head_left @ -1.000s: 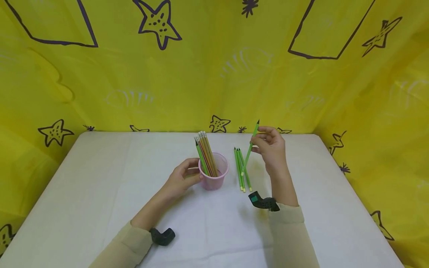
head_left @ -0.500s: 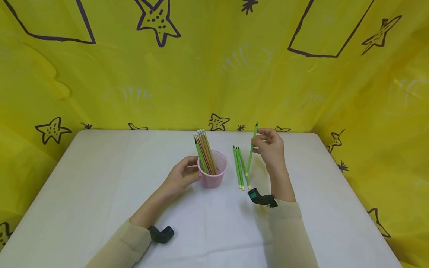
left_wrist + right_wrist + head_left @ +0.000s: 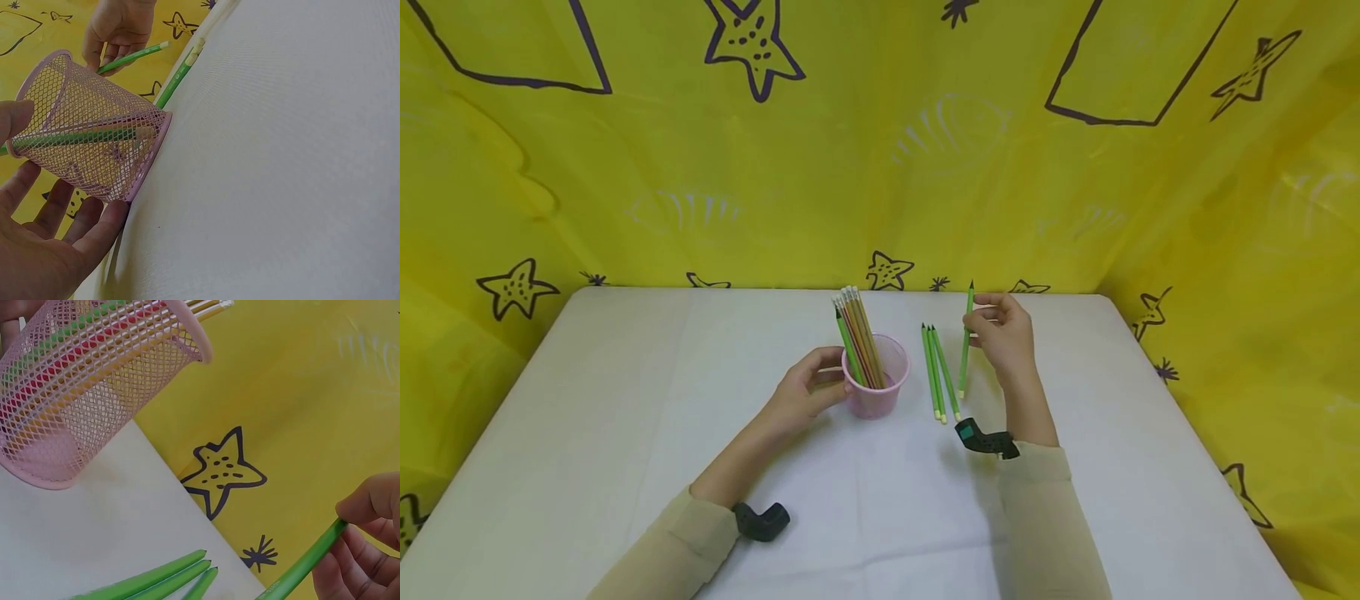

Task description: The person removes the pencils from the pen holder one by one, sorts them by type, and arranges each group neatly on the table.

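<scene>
My left hand (image 3: 805, 390) holds a pink mesh pencil cup (image 3: 874, 406) upright on the table, thumb at the rim and fingers along its side. In the cup lean several pencils (image 3: 867, 346), mostly gold and red with white eraser ends up, plus one green pencil (image 3: 847, 342) with its dark tip up. To the right, my right hand (image 3: 1009, 337) pinches another green pencil (image 3: 964, 367) between thumb and fingers, dark point up and pale yellow end down. Between cup and right hand lie three green pencils (image 3: 936, 375), side by side, points toward the back.
The table wears a white cloth (image 3: 700, 350). A yellow curtain (image 3: 820, 183) with dark starfish drawings hangs behind it and along both sides. Black wrist cameras (image 3: 763, 522) are strapped at both cuffs.
The green pencil in my right hand has come down slightly and turned more upright, its lower end swinging right, away from the lying pencils. My left hand stays on the cup.
</scene>
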`<state>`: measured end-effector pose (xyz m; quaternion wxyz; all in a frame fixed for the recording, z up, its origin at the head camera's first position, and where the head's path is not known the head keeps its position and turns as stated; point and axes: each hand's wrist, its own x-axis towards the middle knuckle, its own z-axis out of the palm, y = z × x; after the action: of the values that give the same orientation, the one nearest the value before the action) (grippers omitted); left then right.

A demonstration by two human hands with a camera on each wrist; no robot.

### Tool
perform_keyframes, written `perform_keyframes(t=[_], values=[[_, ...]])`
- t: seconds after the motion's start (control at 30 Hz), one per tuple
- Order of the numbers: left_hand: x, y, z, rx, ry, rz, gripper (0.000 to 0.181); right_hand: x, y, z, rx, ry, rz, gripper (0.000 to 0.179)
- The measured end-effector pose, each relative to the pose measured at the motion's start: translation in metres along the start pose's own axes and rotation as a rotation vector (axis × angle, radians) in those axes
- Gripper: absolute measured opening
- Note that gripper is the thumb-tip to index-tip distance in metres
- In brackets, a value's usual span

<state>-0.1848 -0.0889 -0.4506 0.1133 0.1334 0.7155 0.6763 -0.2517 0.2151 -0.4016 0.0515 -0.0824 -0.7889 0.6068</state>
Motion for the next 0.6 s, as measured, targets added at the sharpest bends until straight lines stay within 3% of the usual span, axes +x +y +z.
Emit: perform_keyframes(t=[0.6], values=[[0.001, -0.001, 0.001, 0.002, 0.006, -0.011, 0.053, 0.005, 0.013, -0.004, -0.124, -0.023, 0.024, 0.034]])
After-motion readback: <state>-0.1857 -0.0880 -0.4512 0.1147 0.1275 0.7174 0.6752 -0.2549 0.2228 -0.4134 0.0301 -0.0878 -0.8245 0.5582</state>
